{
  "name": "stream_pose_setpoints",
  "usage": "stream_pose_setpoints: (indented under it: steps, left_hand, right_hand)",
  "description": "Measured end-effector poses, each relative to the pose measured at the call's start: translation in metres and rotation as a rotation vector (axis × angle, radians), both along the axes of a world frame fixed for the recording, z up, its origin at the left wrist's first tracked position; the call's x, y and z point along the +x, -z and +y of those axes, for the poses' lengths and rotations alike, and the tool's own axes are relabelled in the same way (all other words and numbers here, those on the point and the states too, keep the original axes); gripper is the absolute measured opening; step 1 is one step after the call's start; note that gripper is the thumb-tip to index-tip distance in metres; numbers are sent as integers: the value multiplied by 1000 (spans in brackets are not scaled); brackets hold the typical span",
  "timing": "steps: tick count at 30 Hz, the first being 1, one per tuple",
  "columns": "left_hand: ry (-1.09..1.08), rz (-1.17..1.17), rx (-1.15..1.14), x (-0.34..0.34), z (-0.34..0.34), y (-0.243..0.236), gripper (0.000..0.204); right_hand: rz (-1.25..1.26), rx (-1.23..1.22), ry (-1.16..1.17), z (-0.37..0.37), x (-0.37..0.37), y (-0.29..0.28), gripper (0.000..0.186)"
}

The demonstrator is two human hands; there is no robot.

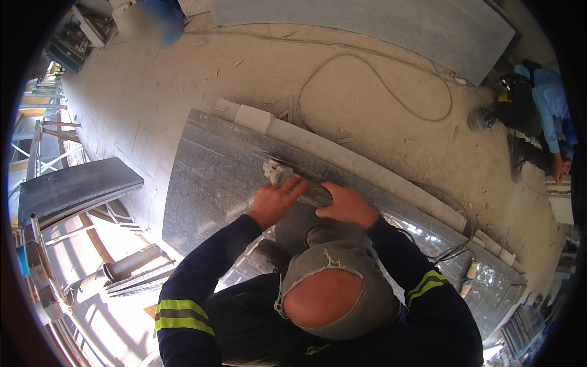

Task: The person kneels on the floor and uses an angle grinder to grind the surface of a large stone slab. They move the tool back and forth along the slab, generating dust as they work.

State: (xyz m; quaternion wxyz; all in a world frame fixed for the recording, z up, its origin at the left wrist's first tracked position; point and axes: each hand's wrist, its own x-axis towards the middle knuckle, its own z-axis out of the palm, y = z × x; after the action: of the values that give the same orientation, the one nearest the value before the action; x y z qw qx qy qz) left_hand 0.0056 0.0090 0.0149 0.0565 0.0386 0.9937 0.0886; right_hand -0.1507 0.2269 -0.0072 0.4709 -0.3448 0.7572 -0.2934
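Floor (183, 73): dusty and sandy, with chips scattered across it.
Slab (208, 159): dark stone, broad face up, its long side slanting from upper left to lower right; the person crouches at its near side.
Grey slab (379, 24): at the top of the view, well apart.
Co-worker (547, 101): far right, blue sleeve, arms lowered, away from the slab.
Pale strip (361, 171): runs just beside the slab's far edge.
Cable (449, 92): lies in a loose loop on the floor beyond the strip.
Right hand (350, 206): thumb and fingers pinch the tool's rear end.
Left hand (275, 203): fingers bent forward against the tool near its head; whether they close underneath, I cannot tell.
Step in hand: seemingly, working the slab's surface near its far edge with a power tool.
Next move: probably calls for a firm two-handed hold and an even path along that edge.
Tool (317, 194): between the hands, over the slab, near the far edge; exact contact is unclear.
Tool axis: upper left to lower right, roughly along that edge.
Tool head (276, 172): points upper left, past the left fingers.
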Motion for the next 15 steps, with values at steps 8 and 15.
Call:
stream_pose_setpoints:
  steps: [8, 15]
  left_hand:
    - [-23, 4, -29, 3, -9, 2, 55]
    - [-3, -1, 10, 3, -3, -1, 56]
  right_hand:
    - [18, 32, -10, -12, 4, 10, 87]
    - [-46, -16, 29, 1, 3, 4, 85]
